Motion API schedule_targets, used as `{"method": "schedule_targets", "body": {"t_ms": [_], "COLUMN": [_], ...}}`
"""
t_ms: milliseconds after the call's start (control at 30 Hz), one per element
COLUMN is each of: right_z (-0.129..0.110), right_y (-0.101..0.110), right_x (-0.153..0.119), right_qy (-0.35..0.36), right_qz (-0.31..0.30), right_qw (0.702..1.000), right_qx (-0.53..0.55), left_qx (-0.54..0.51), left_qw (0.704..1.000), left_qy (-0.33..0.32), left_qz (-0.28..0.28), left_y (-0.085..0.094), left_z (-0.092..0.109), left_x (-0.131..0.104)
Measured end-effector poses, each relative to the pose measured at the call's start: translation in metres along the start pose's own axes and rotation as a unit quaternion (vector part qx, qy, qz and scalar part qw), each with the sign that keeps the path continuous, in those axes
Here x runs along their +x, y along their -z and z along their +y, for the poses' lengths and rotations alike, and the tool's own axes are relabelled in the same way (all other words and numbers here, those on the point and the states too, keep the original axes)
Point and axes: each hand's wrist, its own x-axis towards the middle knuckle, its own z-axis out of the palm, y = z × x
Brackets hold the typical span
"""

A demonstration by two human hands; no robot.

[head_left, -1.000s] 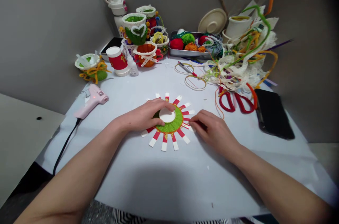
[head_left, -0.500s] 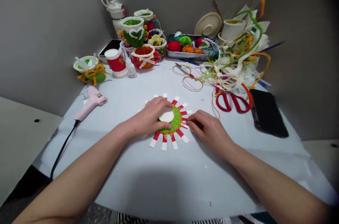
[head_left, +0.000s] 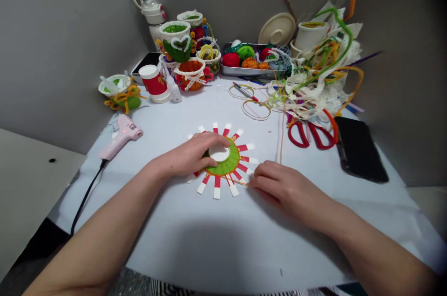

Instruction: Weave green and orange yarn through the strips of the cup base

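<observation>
A paper cup cut into red-and-white strips (head_left: 228,161) lies on the table, its strips spread out like rays. Green yarn is woven round its white round base, with an orange row at the outer edge. My left hand (head_left: 193,154) grips it from the left, thumb at the near side and fingers over the far side. Orange yarn (head_left: 281,135) runs from the yarn tray down to my right hand (head_left: 284,189), whose fingers are pinched on it just right of the strips. A taut length goes from those fingertips to the cup's near edge.
A pink glue gun (head_left: 120,137) with a black cord lies left. Decorated yarn baskets (head_left: 191,74), a red-and-white cup (head_left: 153,82) and a yarn tray (head_left: 254,71) stand behind. Red-handled scissors (head_left: 316,135), a phone (head_left: 361,149) and a lace pile (head_left: 314,91) are right.
My right hand has drawn the orange yarn toward me and slightly right, away from the strips. The cut cup has turned a little under my left hand, which still grips it.
</observation>
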Motion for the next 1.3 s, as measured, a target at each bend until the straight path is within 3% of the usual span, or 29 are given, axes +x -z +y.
{"method": "schedule_targets", "body": {"t_ms": [200, 400, 767, 1033, 1167, 1300], "right_z": [-0.010, -0.001, 0.022, 0.020, 0.021, 0.021], "right_y": [-0.001, -0.004, -0.026, -0.029, -0.028, -0.025], "right_x": [-0.004, -0.006, 0.009, 0.010, 0.011, 0.010], "right_qy": [0.046, -0.018, -0.169, -0.184, -0.189, -0.169], "right_qz": [-0.039, -0.002, 0.111, 0.110, 0.104, 0.104], "right_qw": [0.994, 0.992, 0.979, 0.976, 0.976, 0.980], "right_qx": [-0.086, -0.121, 0.012, 0.031, 0.031, 0.029], "left_qx": [-0.015, -0.017, -0.007, 0.003, 0.023, 0.052], "left_qw": [1.000, 1.000, 1.000, 0.998, 0.997, 0.996], "left_qy": [-0.002, -0.006, -0.007, -0.051, 0.001, 0.019], "left_qz": [0.006, 0.003, 0.001, 0.040, 0.080, 0.067], "left_y": [-0.001, 0.000, 0.002, -0.007, -0.012, -0.010], "left_z": [-0.002, -0.002, 0.003, 0.010, 0.012, 0.014], "left_x": [-0.001, -0.001, 0.000, 0.002, 0.004, 0.004]}}
